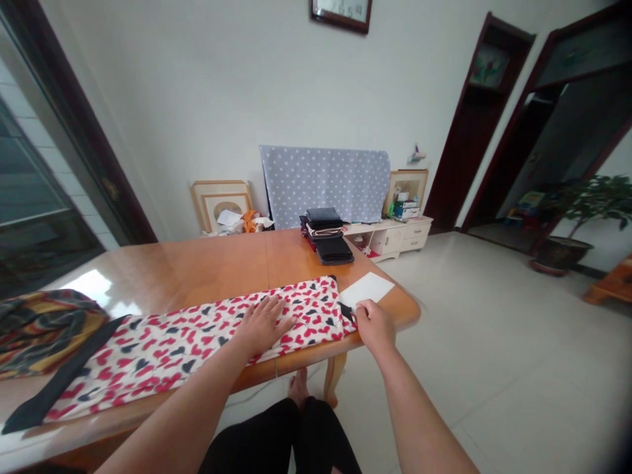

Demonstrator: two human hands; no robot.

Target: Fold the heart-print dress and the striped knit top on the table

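A long folded heart-print garment [197, 336], cream with red and dark hearts and black trim at its left end, lies along the front of the wooden table [222, 263]. My left hand [264, 324] rests flat on it with fingers spread, right of its middle. At its right end my right hand [375, 324] pinches a small corner of the fabric beside a dark edge. Just behind that hand lies a white sheet [368, 289], perhaps paper. What the garment's full shape is cannot be told while it is folded.
A stack of folded dark clothes [328, 234] stands at the table's far right. A crumpled plaid cloth [47, 329] lies at the left. Beyond are a low white cabinet [405, 238] and a polka-dot cover [326, 181]. A potted plant [567, 243] stands on the floor at right.
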